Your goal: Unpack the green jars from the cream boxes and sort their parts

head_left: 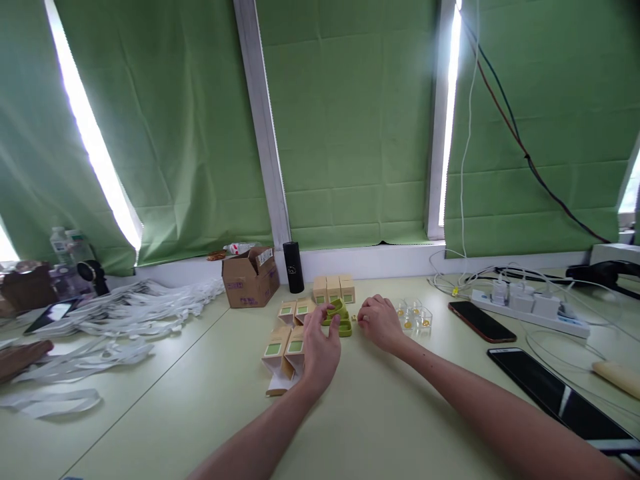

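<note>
My left hand (320, 350) is curled at the near left side of some green trays (345, 327), thumb and fingers around one tilted green tray (337, 308). To its right, my right hand (379, 322) has its fingers bunched together, tips down near the table; whatever is between them is hidden. Tiny yellow bits (354, 318) lie between the two hands. Just beyond the right wrist stand several small clear boxes (424, 320) with yellow pieces inside. Open kraft cartons with green labels (274, 350) stand left of my left hand, partly covered by it.
Behind the trays are kraft boxes (334, 289), a black cylinder (293, 268) and an open cardboard box (250, 279). White straps (150, 307) cover the left side, where another person's hand (23, 360) shows. Phones (481, 321), a tablet (555, 390) and a power strip (530, 310) lie right.
</note>
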Action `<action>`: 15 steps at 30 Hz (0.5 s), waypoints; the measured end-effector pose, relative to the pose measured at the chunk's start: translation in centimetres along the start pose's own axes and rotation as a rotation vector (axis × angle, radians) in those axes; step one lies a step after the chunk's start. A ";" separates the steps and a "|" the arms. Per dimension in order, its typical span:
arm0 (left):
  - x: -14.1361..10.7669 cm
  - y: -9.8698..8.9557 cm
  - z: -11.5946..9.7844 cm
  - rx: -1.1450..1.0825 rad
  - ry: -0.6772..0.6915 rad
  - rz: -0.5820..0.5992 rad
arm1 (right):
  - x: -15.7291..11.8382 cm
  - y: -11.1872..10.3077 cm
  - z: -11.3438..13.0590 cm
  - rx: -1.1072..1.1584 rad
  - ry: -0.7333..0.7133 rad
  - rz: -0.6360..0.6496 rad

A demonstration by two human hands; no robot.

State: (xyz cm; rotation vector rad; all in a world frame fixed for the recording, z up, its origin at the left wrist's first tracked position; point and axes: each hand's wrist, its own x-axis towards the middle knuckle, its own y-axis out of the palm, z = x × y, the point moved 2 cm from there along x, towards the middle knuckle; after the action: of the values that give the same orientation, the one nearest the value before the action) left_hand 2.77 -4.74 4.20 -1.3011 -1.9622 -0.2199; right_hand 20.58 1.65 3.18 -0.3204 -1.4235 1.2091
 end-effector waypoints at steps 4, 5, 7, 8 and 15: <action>0.1 -0.1 -0.1 0.050 0.010 -0.019 | 0.6 1.4 0.5 -0.041 -0.009 0.044; 0.1 -0.1 -0.1 0.062 0.012 -0.023 | 0.7 1.6 0.5 -0.051 -0.011 0.050; 0.0 -0.2 -0.2 0.076 0.011 -0.029 | 0.9 2.0 0.6 -0.066 -0.011 0.055; 0.0 -0.1 -0.2 0.079 0.009 -0.030 | 0.9 2.1 0.7 -0.071 -0.011 0.055; 0.0 0.0 0.0 0.074 0.000 -0.035 | 0.6 1.9 0.9 -0.062 -0.005 0.025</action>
State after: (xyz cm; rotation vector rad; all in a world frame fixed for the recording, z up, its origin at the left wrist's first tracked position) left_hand 2.75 -4.73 4.20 -1.2202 -1.9752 -0.1625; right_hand 18.81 2.53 2.25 -0.3788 -1.4666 1.1883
